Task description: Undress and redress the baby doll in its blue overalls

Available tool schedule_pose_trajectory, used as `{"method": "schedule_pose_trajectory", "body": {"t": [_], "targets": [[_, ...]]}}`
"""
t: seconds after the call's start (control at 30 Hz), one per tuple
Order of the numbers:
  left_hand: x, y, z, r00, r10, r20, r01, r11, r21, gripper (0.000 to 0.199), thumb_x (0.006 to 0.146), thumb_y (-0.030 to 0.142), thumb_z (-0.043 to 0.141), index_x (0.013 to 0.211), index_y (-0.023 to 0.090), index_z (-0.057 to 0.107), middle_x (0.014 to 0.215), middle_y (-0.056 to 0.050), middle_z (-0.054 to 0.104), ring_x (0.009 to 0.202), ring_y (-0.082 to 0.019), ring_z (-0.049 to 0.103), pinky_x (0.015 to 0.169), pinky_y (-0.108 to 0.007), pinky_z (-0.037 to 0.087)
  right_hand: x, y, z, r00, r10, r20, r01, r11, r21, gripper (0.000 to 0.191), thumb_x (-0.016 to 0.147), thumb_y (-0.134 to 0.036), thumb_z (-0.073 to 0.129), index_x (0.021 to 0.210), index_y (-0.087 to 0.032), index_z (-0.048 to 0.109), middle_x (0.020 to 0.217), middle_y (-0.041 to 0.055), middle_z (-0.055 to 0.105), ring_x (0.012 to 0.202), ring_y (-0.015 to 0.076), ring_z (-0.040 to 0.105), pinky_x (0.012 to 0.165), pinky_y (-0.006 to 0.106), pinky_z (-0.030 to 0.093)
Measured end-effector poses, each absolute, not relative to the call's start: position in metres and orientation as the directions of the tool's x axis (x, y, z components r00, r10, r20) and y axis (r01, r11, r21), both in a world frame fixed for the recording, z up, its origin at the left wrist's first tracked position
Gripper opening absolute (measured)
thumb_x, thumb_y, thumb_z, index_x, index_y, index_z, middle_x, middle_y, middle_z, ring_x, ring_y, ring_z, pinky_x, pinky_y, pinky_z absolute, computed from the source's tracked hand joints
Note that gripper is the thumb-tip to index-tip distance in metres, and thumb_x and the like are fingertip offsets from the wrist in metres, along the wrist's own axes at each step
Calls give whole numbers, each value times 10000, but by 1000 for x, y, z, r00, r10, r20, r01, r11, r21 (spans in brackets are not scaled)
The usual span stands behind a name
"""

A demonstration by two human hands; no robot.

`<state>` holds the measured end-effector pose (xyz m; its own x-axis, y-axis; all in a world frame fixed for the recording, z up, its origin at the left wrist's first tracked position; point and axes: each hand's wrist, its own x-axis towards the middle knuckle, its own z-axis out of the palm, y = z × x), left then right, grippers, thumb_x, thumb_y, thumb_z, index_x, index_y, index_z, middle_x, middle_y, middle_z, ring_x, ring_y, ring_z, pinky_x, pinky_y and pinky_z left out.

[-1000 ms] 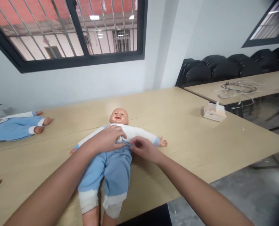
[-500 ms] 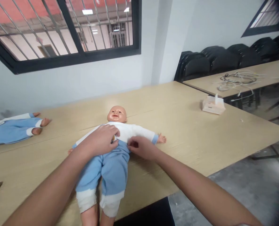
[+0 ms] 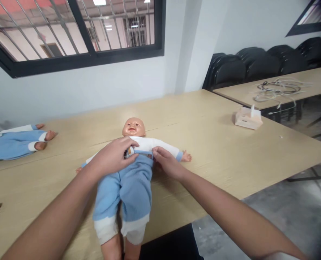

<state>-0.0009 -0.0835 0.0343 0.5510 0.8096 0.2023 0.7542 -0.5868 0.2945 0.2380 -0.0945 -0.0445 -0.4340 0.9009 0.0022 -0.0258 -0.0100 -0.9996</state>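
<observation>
A baby doll lies on its back on the table, arms spread, in a white shirt with blue trim and blue trousers with white cuffs. Over the doll's chest, my left hand is closed on the front of the shirt; a bit of printed cloth shows between thumb and fingers. My right hand pinches the shirt's blue hem at the doll's other side. Between both hands the hem is drawn into a straight line just above the trousers' waist.
On the left lies a second doll in blue trousers, partly out of frame. A tissue box stands on the wooden table to the right. Tangled cables lie on another table, with black chairs stacked behind it.
My right hand has moved up from the trousers' waist to the shirt hem, which is now stretched out. My left hand stays on the shirt. The view has shifted slightly.
</observation>
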Motion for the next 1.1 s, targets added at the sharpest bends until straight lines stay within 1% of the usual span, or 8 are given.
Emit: {"method": "schedule_pose_trajectory", "body": {"t": [0.17,0.37,0.47,0.53,0.67,0.77,0.93,1.1], "targets": [[6,-82,29,521,831,197,794,-556,247,255,893,353,629,1106,223,678,1070,-90,724,1011,-312,649,902,-421,471,238,-97,-43,-341,933,112,7,121,-993,391,991,-649,448,925,-264,472,724,-32,438,611,154,426,563,283,375],[11,-91,30,424,860,286,804,-502,318,161,803,184,566,955,229,594,885,-23,667,835,-242,618,824,-380,456,235,-94,-49,-264,932,247,54,270,-961,205,1006,-456,515,993,-251,513,827,-4,504,731,169,497,668,303,447],[13,-96,30,399,844,358,773,-519,363,143,815,168,550,941,232,569,905,-15,661,849,-229,616,810,-365,451,235,-92,-52,-316,894,316,70,354,-933,206,968,-376,601,1127,-245,588,981,33,601,860,184,572,747,323,482],[14,-97,30,411,822,395,741,-554,381,146,836,165,545,962,234,571,949,-21,659,905,-229,621,821,-356,461,235,-91,-53,-327,877,353,91,401,-912,161,954,-342,624,1077,-238,634,1003,40,631,891,189,594,753,324,488],[14,-95,27,449,792,413,695,-600,396,203,901,230,571,1104,229,588,1120,-54,660,1033,-235,622,876,-358,489,235,-89,-56,-249,868,431,142,472,-870,18,906,-220,619,911,-228,604,886,9,591,769,160,548,636,281,442],[14,-89,25,468,814,343,712,-578,399,370,949,387,604,1283,229,580,1260,-84,664,1130,-263,617,954,-407,488,236,-87,-58,-189,822,538,205,569,-797,143,831,-100,587,895,-229,591,872,2,563,726,149,508,614,271,407],[15,-84,26,525,806,273,748,-590,305,253,992,430,553,1085,261,716,1151,-50,732,1187,-288,602,1018,-468,435,238,-88,-56,-180,769,613,289,637,-715,213,789,-46,549,873,-219,641,847,10,532,741,159,505,637,277,384],[17,-83,25,557,736,383,719,-659,220,132,926,262,602,1031,247,680,1067,-20,745,1123,-254,637,1054,-469,418,237,-91,-55,-62,855,516,378,498,-780,175,802,-102,558,919,-219,614,670,-58,393,628,147,430,617,275,334]]}}
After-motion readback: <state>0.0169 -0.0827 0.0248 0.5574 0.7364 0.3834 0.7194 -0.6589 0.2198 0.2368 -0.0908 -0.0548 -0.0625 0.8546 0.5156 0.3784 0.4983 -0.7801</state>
